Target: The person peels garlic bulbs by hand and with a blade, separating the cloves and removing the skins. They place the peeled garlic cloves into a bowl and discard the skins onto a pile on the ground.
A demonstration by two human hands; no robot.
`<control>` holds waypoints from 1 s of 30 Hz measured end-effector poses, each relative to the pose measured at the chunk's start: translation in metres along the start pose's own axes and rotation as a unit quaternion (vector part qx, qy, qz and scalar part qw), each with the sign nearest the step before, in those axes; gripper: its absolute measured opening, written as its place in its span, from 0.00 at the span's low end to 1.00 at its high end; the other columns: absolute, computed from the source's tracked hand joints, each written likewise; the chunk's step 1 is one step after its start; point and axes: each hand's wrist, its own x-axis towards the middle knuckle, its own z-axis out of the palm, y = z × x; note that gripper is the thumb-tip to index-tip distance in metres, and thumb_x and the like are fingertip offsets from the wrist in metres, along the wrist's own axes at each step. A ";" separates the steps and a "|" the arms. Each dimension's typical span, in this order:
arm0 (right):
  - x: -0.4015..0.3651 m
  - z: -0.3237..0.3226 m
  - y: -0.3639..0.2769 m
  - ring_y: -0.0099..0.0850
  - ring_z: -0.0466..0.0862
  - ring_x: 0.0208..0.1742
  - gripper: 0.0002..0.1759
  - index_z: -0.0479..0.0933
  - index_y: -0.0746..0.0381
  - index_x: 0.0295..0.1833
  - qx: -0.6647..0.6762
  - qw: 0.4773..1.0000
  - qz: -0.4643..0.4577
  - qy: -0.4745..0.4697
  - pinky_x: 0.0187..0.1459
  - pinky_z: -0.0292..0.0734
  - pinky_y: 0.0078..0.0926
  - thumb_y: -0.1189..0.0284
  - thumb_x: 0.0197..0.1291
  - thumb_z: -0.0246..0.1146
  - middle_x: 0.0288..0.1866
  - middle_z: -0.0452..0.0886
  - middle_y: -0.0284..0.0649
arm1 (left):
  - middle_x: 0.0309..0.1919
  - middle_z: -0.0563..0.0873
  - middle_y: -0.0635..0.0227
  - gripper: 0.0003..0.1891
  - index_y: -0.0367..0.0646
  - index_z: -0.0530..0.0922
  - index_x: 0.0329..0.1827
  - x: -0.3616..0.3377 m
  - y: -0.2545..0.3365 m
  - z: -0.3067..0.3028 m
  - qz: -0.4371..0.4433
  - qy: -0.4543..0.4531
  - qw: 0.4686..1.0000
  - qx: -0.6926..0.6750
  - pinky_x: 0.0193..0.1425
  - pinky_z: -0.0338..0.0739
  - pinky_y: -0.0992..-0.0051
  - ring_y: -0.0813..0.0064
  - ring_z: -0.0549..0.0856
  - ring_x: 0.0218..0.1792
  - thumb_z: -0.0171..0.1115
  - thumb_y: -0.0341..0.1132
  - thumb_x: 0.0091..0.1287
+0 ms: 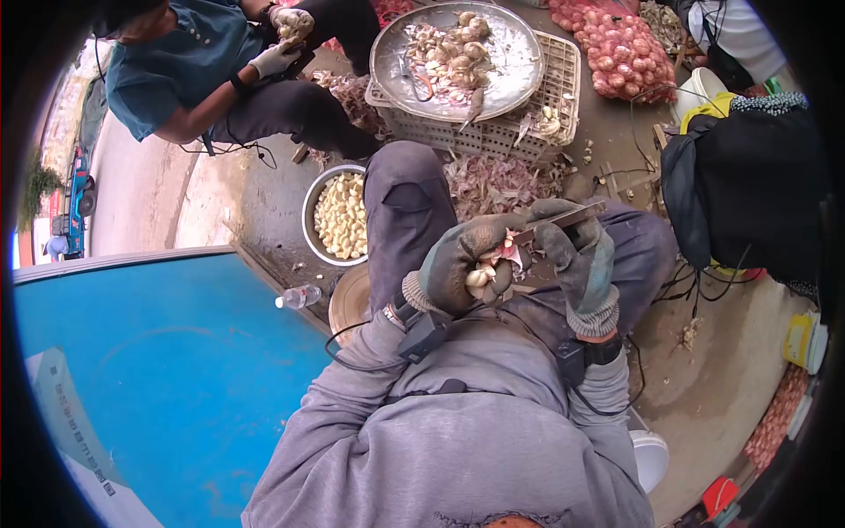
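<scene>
My left hand (465, 262), in a dirty grey-green glove, is closed around garlic cloves (480, 278) with pinkish skin (508, 250) still on part of them. My right hand (576, 257), gloved the same way, grips a flat, brownish knife (568, 218) whose near end reaches the garlic. Both hands are close together above my lap. Beyond my left knee stands a metal bowl (307, 214) of peeled cloves (340, 216).
A round metal tray (519, 62) with garlic bulbs rests on an upturned plastic crate (563, 97). Garlic skins (502, 187) litter the floor. A co-worker (189, 70) in gloves sits at the upper left. A plastic bottle (299, 297), a blue board (176, 370) and garlic sacks (620, 57) lie around.
</scene>
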 end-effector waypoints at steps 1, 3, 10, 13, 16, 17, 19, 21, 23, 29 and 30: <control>-0.001 0.000 0.000 0.23 0.86 0.47 0.19 0.80 0.70 0.60 0.045 0.998 0.029 0.014 0.49 0.83 0.23 0.70 0.69 0.71 0.49 0.87 0.37 | 0.53 0.86 0.63 0.21 0.31 0.73 0.70 -0.001 -0.002 0.000 -0.061 -0.003 0.979 -0.193 0.54 0.80 0.81 0.81 0.84 0.51 0.56 0.24 0.74; -0.001 0.000 -0.001 0.23 0.86 0.47 0.19 0.80 0.70 0.60 0.019 0.999 0.020 0.026 0.48 0.83 0.22 0.71 0.69 0.71 0.49 0.87 0.37 | 0.53 0.86 0.63 0.21 0.31 0.72 0.70 0.001 0.005 0.001 -0.126 -0.009 0.917 -0.378 0.53 0.80 0.82 0.81 0.84 0.51 0.56 0.23 0.75; -0.002 0.004 0.005 0.22 0.85 0.45 0.16 0.81 0.69 0.58 0.002 0.999 0.002 0.052 0.46 0.81 0.20 0.72 0.69 0.69 0.46 0.87 0.36 | 0.49 0.86 0.60 0.19 0.32 0.75 0.68 0.003 -0.008 0.017 -0.105 0.067 0.939 -0.321 0.43 0.80 0.82 0.79 0.85 0.42 0.54 0.28 0.77; -0.004 0.000 0.002 0.23 0.85 0.48 0.17 0.80 0.69 0.60 0.001 0.999 0.011 0.045 0.48 0.82 0.22 0.73 0.69 0.70 0.48 0.87 0.37 | 0.42 0.87 0.60 0.18 0.32 0.76 0.67 0.002 -0.011 0.015 0.021 0.068 0.996 -0.047 0.33 0.79 0.84 0.81 0.84 0.33 0.52 0.34 0.81; -0.006 0.000 0.004 0.24 0.86 0.47 0.17 0.80 0.69 0.59 -0.008 0.999 0.007 0.040 0.48 0.83 0.23 0.73 0.69 0.70 0.47 0.87 0.38 | 0.41 0.87 0.60 0.18 0.32 0.77 0.66 0.007 -0.017 0.016 -0.046 0.068 0.991 -0.108 0.31 0.79 0.83 0.80 0.84 0.31 0.53 0.35 0.82; -0.007 0.000 0.006 0.25 0.86 0.47 0.17 0.80 0.69 0.59 -0.022 0.999 0.003 0.034 0.48 0.83 0.23 0.73 0.69 0.70 0.47 0.87 0.38 | 0.40 0.87 0.60 0.18 0.32 0.77 0.65 0.008 -0.017 0.017 -0.078 0.084 0.983 -0.144 0.29 0.78 0.82 0.80 0.83 0.29 0.54 0.36 0.81; -0.010 0.001 0.007 0.25 0.86 0.47 0.17 0.80 0.69 0.59 -0.014 0.999 0.025 0.043 0.49 0.83 0.23 0.73 0.69 0.70 0.48 0.87 0.39 | 0.39 0.87 0.60 0.19 0.32 0.77 0.65 0.009 -0.014 0.015 -0.154 0.087 0.944 -0.280 0.26 0.77 0.81 0.79 0.83 0.26 0.55 0.37 0.81; -0.011 0.004 0.006 0.25 0.87 0.47 0.17 0.80 0.70 0.59 -0.004 0.998 0.049 0.050 0.49 0.84 0.22 0.73 0.69 0.70 0.49 0.87 0.40 | 0.38 0.87 0.60 0.19 0.32 0.77 0.65 0.007 -0.014 0.015 -0.225 0.089 0.880 -0.409 0.23 0.76 0.79 0.78 0.82 0.23 0.55 0.38 0.81; -0.012 0.006 0.001 0.25 0.87 0.46 0.15 0.80 0.69 0.56 -0.003 0.999 0.007 0.045 0.47 0.85 0.24 0.76 0.67 0.71 0.45 0.87 0.38 | 0.36 0.86 0.59 0.19 0.33 0.77 0.65 0.006 -0.014 0.017 0.064 0.072 0.995 0.009 0.20 0.73 0.77 0.77 0.80 0.18 0.56 0.39 0.81; -0.014 0.008 0.010 0.27 0.87 0.46 0.15 0.79 0.70 0.57 -0.025 0.997 -0.055 0.049 0.46 0.87 0.24 0.77 0.67 0.70 0.47 0.86 0.41 | 0.34 0.86 0.64 0.19 0.35 0.79 0.64 0.006 0.001 0.017 -0.239 0.122 0.894 -0.359 0.19 0.73 0.78 0.78 0.81 0.20 0.57 0.41 0.81; -0.015 0.007 0.007 0.27 0.87 0.46 0.15 0.79 0.70 0.57 -0.025 0.997 -0.055 0.050 0.46 0.87 0.24 0.77 0.67 0.70 0.47 0.86 0.41 | 0.34 0.86 0.64 0.19 0.35 0.79 0.64 0.006 0.001 0.017 -0.240 0.121 0.894 -0.359 0.19 0.73 0.78 0.78 0.81 0.20 0.57 0.41 0.81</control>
